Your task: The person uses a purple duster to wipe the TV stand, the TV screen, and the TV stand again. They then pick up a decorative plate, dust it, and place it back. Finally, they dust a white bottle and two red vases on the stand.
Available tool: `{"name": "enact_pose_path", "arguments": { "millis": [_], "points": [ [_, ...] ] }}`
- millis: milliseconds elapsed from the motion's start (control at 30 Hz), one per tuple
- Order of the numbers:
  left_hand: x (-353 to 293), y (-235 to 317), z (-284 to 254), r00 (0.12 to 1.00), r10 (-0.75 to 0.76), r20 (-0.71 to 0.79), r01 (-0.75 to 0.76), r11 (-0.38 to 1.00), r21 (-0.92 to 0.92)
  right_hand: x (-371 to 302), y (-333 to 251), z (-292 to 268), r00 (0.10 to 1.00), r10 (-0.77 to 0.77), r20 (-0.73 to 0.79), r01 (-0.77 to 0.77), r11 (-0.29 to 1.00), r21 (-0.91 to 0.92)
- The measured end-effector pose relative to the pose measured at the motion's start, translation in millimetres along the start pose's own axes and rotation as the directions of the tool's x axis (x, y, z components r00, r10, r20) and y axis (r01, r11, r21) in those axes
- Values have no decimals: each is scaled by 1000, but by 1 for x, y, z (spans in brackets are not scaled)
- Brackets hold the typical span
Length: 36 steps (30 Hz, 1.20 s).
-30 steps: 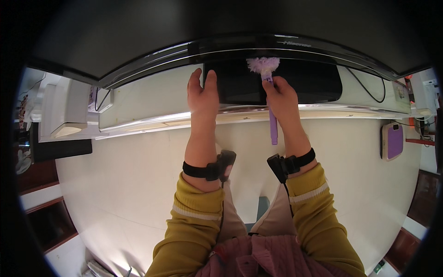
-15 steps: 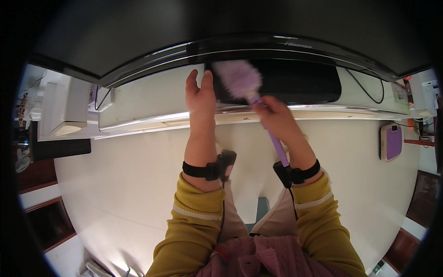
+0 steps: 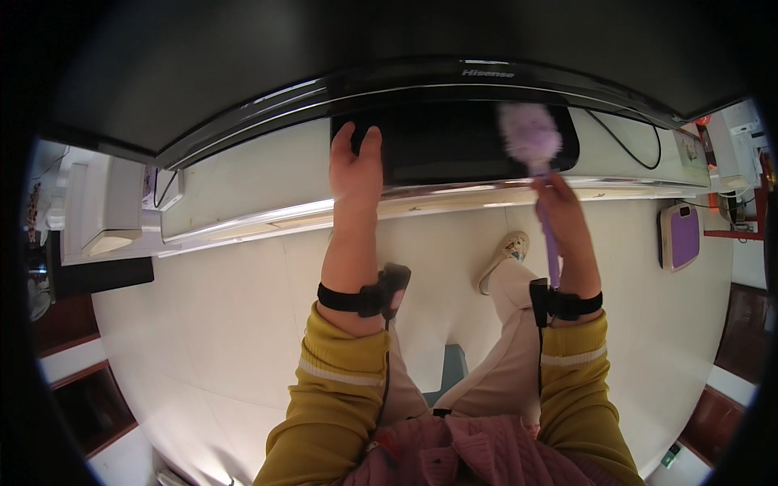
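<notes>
My right hand (image 3: 559, 206) grips the purple handle of a fluffy duster (image 3: 531, 134). Its pale purple head lies over the right part of the glossy black TV base (image 3: 446, 146), below the screen. Beyond the base's left end, my left hand (image 3: 356, 162) reaches forward with thumb and finger apart and nothing held. Its fingertips overlap the base's left edge; whether they touch it I cannot tell. The large black television (image 3: 389, 49) fills the far side, above both hands.
The white TV cabinet (image 3: 243, 182) runs across in front of me, with a black cable (image 3: 628, 146) at its right. A purple-topped scale (image 3: 681, 235) stands on the floor at the right. A white box-like unit (image 3: 113, 202) is at the left. A grey-green stool (image 3: 450, 373) shows between my legs.
My right hand has carried the duster to the right along the TV base. My left hand stays nearly in place. A shoe now shows on the floor below the cabinet.
</notes>
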State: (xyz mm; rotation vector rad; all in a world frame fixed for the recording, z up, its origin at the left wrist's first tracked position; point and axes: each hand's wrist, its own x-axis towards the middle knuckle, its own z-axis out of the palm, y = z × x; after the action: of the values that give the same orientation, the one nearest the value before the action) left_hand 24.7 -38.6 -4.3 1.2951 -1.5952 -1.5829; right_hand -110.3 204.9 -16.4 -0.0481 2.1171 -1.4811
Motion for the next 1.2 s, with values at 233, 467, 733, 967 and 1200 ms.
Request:
{"name": "enact_pose_path", "arguments": {
  "millis": [233,467,733,967,1200],
  "points": [
    [-6,-4,18,997,64,48,-67,996,58,-3,-7,11,999,-16,-35,16,1000,-6],
    [-4,-7,24,995,81,54,-82,997,3,-35,9,34,854,42,518,57,983,-174],
    [-4,-7,20,996,73,56,-77,993,87,-19,-5,13,998,59,31,-61,996,70],
    [-5,-8,22,992,66,108,-83,984,156,-30,4,24,929,22,369,-26,1000,6],
    [0,-21,28,960,203,191,-257,912,319,-28,-2,28,966,46,255,-47,999,-3]
  ]
}}
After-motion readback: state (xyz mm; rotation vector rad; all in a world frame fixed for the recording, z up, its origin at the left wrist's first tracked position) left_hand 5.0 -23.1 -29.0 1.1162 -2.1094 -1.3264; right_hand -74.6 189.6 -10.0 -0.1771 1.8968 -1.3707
